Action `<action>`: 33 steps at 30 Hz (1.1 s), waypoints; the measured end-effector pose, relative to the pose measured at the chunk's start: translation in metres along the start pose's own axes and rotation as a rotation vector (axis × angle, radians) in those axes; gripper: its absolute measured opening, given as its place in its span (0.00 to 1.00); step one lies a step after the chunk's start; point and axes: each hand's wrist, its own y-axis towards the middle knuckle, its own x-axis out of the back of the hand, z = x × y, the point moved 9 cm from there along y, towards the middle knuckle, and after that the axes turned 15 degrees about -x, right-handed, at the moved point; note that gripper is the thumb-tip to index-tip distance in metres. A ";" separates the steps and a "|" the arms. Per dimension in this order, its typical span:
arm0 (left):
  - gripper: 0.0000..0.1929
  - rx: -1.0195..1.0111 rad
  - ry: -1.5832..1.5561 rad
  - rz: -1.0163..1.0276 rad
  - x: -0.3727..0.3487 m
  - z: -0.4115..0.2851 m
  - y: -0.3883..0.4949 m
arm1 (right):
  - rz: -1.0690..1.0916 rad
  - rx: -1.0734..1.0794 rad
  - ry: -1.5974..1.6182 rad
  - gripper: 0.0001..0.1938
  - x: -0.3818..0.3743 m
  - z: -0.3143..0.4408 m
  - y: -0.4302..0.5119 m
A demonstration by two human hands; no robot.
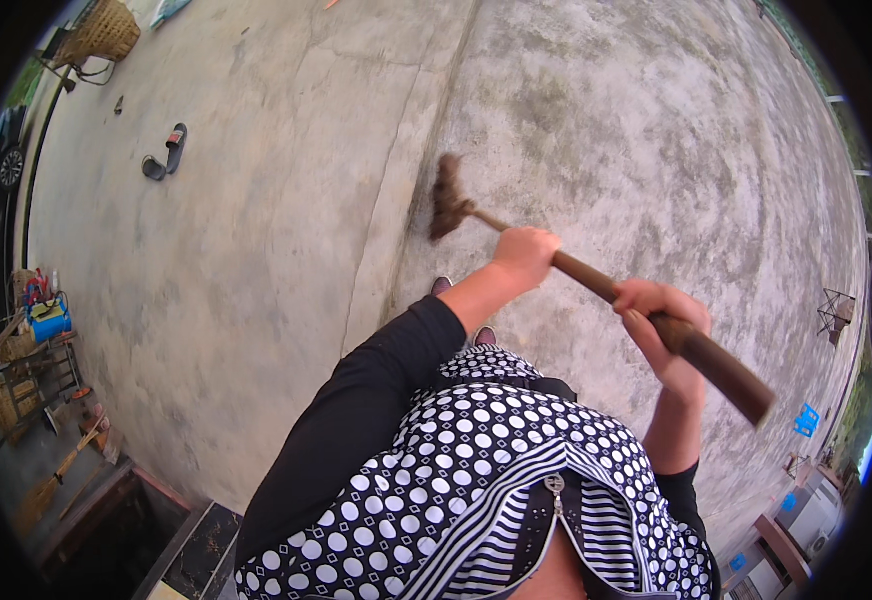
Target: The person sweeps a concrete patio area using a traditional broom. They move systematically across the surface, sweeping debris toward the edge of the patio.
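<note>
My left hand (526,255) grips the slimmer, lower part of a wooden handle (590,276). Farther up, my right hand (665,322) is wrapped around the same handle, whose thick end sticks out towards the lower right. At the far end is a wide brown head (448,199), which looks like a broom or mop head. It is blurred, so its material is hard to tell, as is whether it touches the concrete floor (593,150). The head lies near a straight seam in the floor, just ahead of my shoes (442,285).
Dark slide sandals (173,150) lie to the left, below a woven basket (102,34). A blue box (50,319), a black rack (31,390) and a straw broom (57,480) crowd the left edge. At right are a folding frame (835,315) and a blue stool (806,421).
</note>
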 end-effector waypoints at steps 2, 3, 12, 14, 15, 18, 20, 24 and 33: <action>0.01 0.087 0.015 0.131 -0.004 0.028 -0.017 | 0.032 -0.223 0.069 0.04 -0.015 -0.035 0.016; 0.01 0.153 0.032 0.215 -0.010 0.044 -0.023 | 0.048 -0.318 0.089 0.03 -0.023 -0.052 0.023; 0.01 -0.075 -0.024 0.029 -0.019 0.046 0.049 | -0.004 -0.077 -0.293 0.06 -0.034 -0.022 0.034; 0.01 -0.125 -0.044 -0.058 -0.004 0.029 0.068 | -0.051 -0.002 -0.257 0.07 -0.022 0.000 0.031; 0.02 -0.124 -0.047 -0.069 0.000 0.022 0.076 | -0.099 0.048 -0.265 0.07 -0.010 0.011 0.031; 0.03 -0.115 -0.033 -0.074 0.011 0.016 0.082 | -0.081 0.027 -0.150 0.06 0.019 0.013 0.039; 0.02 -0.073 0.000 -0.045 0.014 0.028 0.076 | -0.085 -0.093 -0.081 0.04 0.029 -0.009 0.051; 0.01 0.098 0.059 0.143 -0.001 0.085 0.059 | -0.031 -0.239 0.064 0.03 0.016 -0.071 0.093; 0.01 0.031 -0.016 0.076 -0.053 0.089 0.175 | -0.080 -0.119 -0.176 0.03 0.079 -0.071 0.142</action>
